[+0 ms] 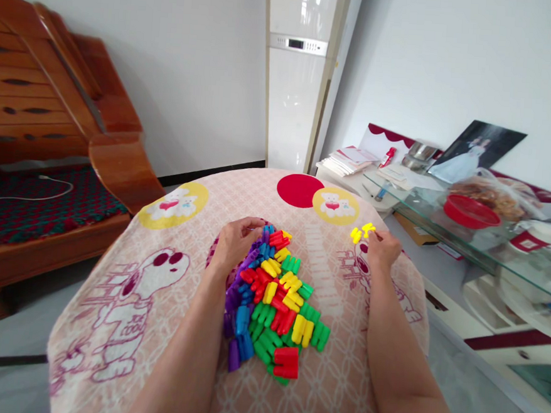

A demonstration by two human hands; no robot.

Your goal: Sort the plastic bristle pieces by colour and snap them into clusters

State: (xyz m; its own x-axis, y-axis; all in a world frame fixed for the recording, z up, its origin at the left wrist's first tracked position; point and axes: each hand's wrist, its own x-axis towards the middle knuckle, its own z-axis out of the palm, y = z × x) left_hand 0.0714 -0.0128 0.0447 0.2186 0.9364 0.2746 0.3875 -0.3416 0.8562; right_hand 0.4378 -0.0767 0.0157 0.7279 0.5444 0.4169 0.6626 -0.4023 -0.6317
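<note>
A pile of plastic building blocks in green, red, yellow, blue and purple lies mid-table, many shaped like paired tubes. My left hand is at the pile's far left edge, beside small blue blocks. Its fingers are curled together, and what they hold, if anything, is hidden. Off to the right of the pile, my right hand pinches a small yellow block between thumb and fingers. Another yellow block lies just left of it on the cloth.
A pink patterned tablecloth covers the round table. To the right stands a glass-topped cabinet with a red bowl, papers and a photo. A wooden bench is at the left, a tall white appliance behind.
</note>
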